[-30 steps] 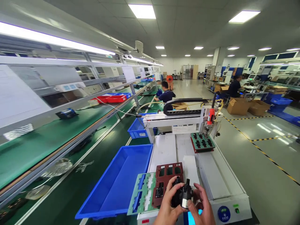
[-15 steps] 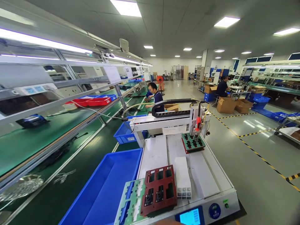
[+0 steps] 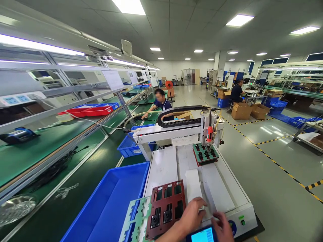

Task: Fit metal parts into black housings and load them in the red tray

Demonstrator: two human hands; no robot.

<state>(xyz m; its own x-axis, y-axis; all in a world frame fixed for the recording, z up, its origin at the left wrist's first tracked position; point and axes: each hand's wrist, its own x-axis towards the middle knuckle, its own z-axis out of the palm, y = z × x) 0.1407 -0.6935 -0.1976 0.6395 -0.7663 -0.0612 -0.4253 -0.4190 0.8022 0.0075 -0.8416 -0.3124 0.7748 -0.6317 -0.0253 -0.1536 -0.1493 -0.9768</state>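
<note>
My left hand [image 3: 193, 215] reaches over the gridded front end of a long white block [image 3: 193, 183], hiding that end. Its fingers are curled, and whatever lies between them is hidden. Close by on the right, my right hand [image 3: 223, 227] is beside the blue-lit screen [image 3: 203, 235], fingers slightly apart and nothing visible in them. A dark red fixture plate [image 3: 167, 191] with rectangular openings and two black parts [image 3: 167, 215] lies left of my left hand. Partly beneath its left side sits a pale green plate [image 3: 136, 215].
At the back of the white machine bed [image 3: 164, 164], a red-bodied tool head [image 3: 209, 133] stands over a green fixture [image 3: 205, 154] with several black parts. A blue bin [image 3: 108, 195] borders the bed. A co-worker [image 3: 161, 101] sits beyond the gantry.
Both my hands have come into view at the front of the machine, over the white block and by the screen. The view has shifted slightly. The co-worker's arm now reaches onto the bench.
</note>
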